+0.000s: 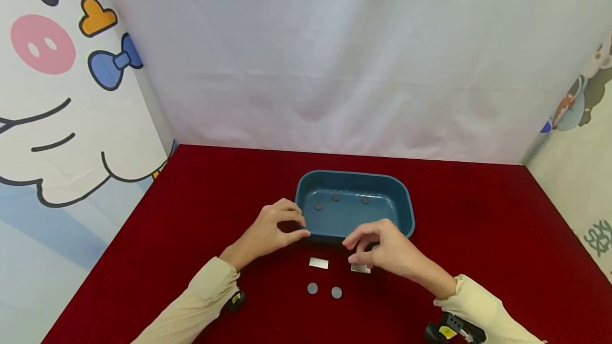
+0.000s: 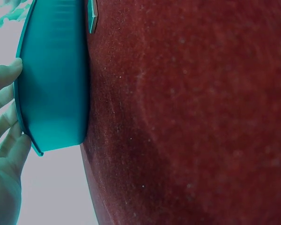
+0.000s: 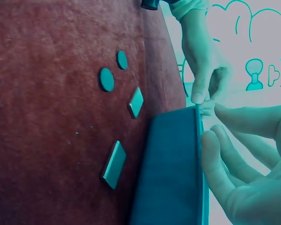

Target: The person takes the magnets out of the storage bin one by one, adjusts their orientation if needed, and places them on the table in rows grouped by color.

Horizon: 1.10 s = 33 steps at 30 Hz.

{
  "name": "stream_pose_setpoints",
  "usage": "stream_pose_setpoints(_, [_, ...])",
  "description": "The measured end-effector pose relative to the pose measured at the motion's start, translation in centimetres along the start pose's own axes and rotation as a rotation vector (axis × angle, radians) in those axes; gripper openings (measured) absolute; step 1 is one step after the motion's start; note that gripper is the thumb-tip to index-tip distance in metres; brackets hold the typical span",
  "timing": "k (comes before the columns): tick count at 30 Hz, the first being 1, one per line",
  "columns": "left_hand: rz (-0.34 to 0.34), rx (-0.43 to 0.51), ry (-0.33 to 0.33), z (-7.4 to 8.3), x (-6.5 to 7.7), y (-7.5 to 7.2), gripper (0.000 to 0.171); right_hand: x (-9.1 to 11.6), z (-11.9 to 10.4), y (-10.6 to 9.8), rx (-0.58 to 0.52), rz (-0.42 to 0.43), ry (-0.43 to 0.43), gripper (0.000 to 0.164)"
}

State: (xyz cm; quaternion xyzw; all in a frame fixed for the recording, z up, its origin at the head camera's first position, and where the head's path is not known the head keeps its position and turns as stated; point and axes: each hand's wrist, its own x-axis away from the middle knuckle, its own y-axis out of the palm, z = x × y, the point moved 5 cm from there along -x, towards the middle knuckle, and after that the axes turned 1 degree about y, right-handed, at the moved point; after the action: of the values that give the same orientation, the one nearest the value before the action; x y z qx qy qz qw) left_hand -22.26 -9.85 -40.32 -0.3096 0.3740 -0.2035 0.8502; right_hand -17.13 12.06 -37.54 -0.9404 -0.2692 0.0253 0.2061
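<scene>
A blue plastic basin (image 1: 355, 235) stands on the red cloth, with several grey discs (image 1: 336, 197) lying inside. My left hand (image 1: 273, 229) grips its rim at the near left corner; the left wrist view has fingertips on the rim and other fingers behind it. My right hand (image 1: 382, 248) hovers at the near side of the basin, thumb and fingers bent and apart, nothing visible between them. Beneath it lies a silvery rectangular plate (image 3: 114, 165), partly covered by the hand in the head view. A second rectangular plate (image 1: 318, 263) lies to its left.
Two grey discs (image 1: 312, 288) lie on the cloth, nearer to me than the plates. Red cloth (image 1: 229, 185) covers the table. Behind it hangs a white curtain (image 1: 334, 68), with cartoon-printed sheets (image 1: 81, 121) at the sides. Each forearm wears a dark wrist device (image 1: 451, 328).
</scene>
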Motion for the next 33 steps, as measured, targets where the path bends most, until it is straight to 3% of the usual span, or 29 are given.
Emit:
stream_pose_setpoints(7, [0.007,0.004,0.015,0.0,0.2,0.1,0.012,-0.2,0.1,-1.2,-0.017,0.102,0.031,0.023])
stream_pose_setpoints(20, [-0.009,0.003,-0.007,-0.3,0.2,0.1,0.012,-1.2,1.3,-3.3,-0.015,0.203,0.038,0.026])
stream_pose_setpoints(27, [-0.007,0.004,-0.011,-0.3,0.1,0.1,0.011,-1.7,2.5,-4.5,-0.015,0.294,0.107,0.027])
stream_pose_setpoints(33, [-0.013,0.001,-0.015,-0.4,0.2,0.1,0.011,-2.1,3.0,-5.2,-0.011,0.324,0.127,0.027])
